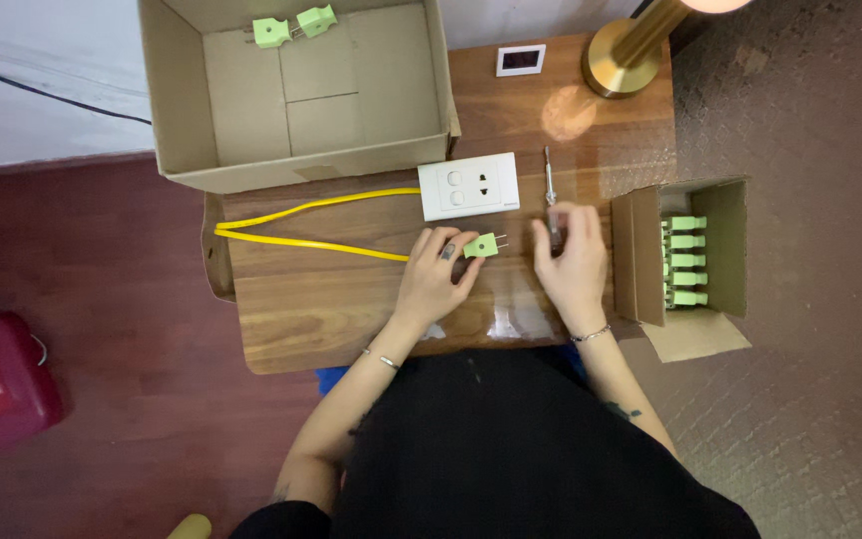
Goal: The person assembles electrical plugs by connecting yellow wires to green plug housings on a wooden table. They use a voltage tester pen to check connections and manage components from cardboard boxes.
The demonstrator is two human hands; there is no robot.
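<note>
Left hand [433, 276] pinches a green plug [482, 246] on the yellow cable [311, 225] end, mid-worktop [351, 309], just below the white socket plate [469, 186]. Right hand [571, 262] closed around a screwdriver [551, 195]. Judged partway: two finished plugs [293, 26] lie in the big open box [301, 100]; small box [695, 255] at right holds a stack of five more plugs [685, 260], untouched.

Table: a small wooden table [331, 299], brown, grained, glossy where light is reflected.
Plug: a light green matt plastic plug [482, 245] with metal prongs.
Cable: a yellow smooth plastic-sheathed cable [301, 225].
Socket: a white glossy plastic socket plate [469, 186].
Boxes: a large matt brown cardboard box [301, 100]; a small brown cardboard box [725, 215].
Lamp: a polished brass-coloured metal lamp base [626, 55].
Screwdriver: a shiny metal-shafted screwdriver [549, 170].
</note>
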